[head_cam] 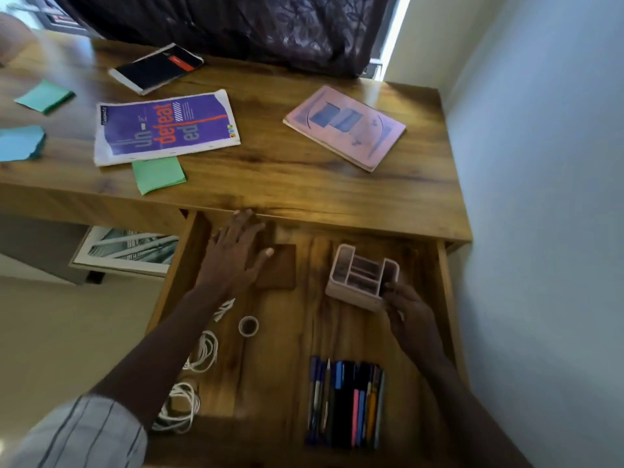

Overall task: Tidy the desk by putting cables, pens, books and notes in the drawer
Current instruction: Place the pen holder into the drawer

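Open drawer [449, 298] below desk [270, 184], sorted by kind: pens [347, 403] in a row at front right, white cables [189, 376] coiled along left side. Left hand [236, 251] spread flat, fingers apart, on brown pad [280, 268], probably squaring it against the back. Right hand [405, 315] pinching rim of pink organiser [363, 276] for repositioning. Books [165, 126] and sticky notes [158, 173] not yet stowed, on desktop.

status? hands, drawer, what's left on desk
Left hand open, flat in drawer. Right hand gripping organizer. Pens, cables in; books, notes still out.
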